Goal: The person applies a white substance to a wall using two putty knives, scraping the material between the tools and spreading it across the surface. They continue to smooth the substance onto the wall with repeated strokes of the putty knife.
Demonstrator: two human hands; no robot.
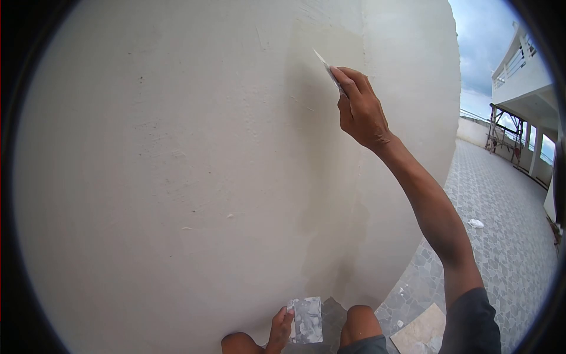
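Fingers of the right hand (359, 109) pinch a thin, flat, pale putty blade (326, 66), its edge pressed on the smooth cream plaster wall (177, 165). Low by the knees, the left hand (280, 330) grips a putty-smeared grey rectangular plate (308, 320) near the wall's bottom edge.

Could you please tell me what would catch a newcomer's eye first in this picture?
The right hand stands out first, raised high against the big cream wall and pressing a thin scraper blade to it, at the top of a darker, damp-looking vertical band. At the bottom edge of the view, the left hand holds a smeared board.
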